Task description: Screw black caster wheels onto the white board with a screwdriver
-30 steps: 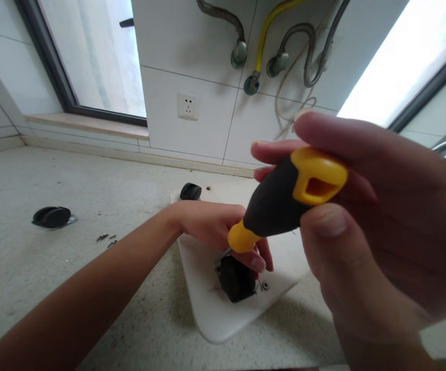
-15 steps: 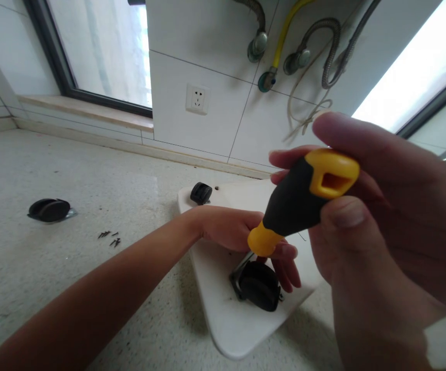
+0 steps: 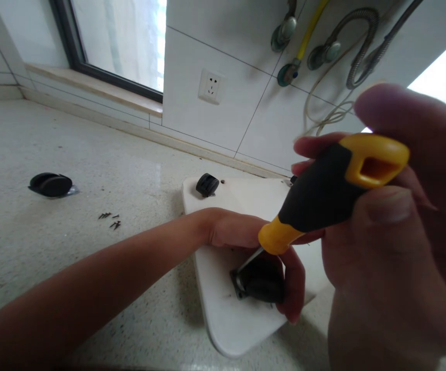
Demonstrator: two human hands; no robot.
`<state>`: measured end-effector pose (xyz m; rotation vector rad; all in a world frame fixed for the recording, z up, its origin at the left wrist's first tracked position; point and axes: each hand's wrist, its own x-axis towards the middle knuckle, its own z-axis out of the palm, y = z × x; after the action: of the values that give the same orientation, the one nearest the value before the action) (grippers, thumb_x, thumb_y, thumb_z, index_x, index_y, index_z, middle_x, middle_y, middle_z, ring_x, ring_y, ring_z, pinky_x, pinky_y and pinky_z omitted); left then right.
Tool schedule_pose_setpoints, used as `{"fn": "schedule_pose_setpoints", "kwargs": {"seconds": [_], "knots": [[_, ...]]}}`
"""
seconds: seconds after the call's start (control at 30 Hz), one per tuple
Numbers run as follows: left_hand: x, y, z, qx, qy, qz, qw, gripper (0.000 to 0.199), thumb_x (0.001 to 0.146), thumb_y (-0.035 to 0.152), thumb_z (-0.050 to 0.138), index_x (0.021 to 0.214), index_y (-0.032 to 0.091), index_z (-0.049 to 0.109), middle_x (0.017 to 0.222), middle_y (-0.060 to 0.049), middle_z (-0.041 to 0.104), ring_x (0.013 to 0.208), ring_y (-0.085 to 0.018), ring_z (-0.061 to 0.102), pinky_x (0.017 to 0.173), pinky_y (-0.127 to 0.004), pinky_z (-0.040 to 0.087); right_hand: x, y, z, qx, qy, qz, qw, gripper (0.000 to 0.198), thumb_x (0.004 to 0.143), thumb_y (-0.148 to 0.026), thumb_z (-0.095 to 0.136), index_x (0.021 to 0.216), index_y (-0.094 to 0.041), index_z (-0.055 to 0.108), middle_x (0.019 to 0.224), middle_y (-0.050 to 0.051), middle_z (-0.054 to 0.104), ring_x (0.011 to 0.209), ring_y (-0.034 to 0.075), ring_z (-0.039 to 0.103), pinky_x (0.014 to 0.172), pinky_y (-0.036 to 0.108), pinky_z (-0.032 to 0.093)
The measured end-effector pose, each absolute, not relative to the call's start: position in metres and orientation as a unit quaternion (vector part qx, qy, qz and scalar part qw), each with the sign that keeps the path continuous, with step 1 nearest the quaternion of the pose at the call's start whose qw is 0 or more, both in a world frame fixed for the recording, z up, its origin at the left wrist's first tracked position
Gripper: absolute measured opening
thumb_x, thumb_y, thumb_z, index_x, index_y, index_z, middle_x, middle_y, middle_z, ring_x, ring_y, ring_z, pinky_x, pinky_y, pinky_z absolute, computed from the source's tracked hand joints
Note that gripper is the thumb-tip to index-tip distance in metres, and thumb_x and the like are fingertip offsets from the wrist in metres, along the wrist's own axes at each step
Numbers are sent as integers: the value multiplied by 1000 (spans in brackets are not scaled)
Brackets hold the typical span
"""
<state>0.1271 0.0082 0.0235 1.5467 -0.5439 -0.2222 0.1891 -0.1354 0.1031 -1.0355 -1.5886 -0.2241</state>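
1. Yellow-and-black screwdriver (image 3: 323,193): I see my right hand (image 3: 396,247) clamped around its handle, tip down on the caster.
2. My left hand (image 3: 253,242) cups the black caster (image 3: 259,281) on the white board (image 3: 226,314).

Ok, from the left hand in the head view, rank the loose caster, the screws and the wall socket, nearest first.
1. Screws: on the counter, left of the left hand.
2. Wall socket: on the tiled wall, up behind.
3. Loose caster: far left on the counter.
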Motion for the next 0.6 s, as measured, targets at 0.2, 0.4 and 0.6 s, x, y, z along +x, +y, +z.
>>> {"fn": "schedule_pose_setpoints", "kwargs": {"seconds": [0.2, 0.4, 0.6], "knots": [[124, 9, 24, 665, -251, -136, 691, 55, 95, 68, 63, 110, 18, 80, 105, -10, 79, 95, -27, 76, 85, -39, 67, 178, -134, 102, -439, -635, -103, 627, 75, 87, -37, 84, 152, -67, 59, 141, -8, 77, 117, 42, 79, 93, 68, 74], [127, 7, 24, 646, -283, -174, 688, 63, 94, 75, 59, 104, 16, 80, 101, -12, 78, 88, -28, 75, 73, -39, 66, 178, -132, 97, -413, -658, -100, 622, 72, 75, -54, 86, 143, -67, 65, 141, -9, 76, 124, 47, 75, 91, 71, 70], [128, 8, 22, 647, -269, -175, 692, 62, 90, 74, 61, 102, 17, 79, 99, -12, 78, 85, -28, 74, 71, -39, 66, 169, -130, 97, -423, -628, -85, 648, 71, 75, -61, 83, 143, -69, 63, 138, -9, 76, 123, 44, 74, 97, 71, 67]]}}
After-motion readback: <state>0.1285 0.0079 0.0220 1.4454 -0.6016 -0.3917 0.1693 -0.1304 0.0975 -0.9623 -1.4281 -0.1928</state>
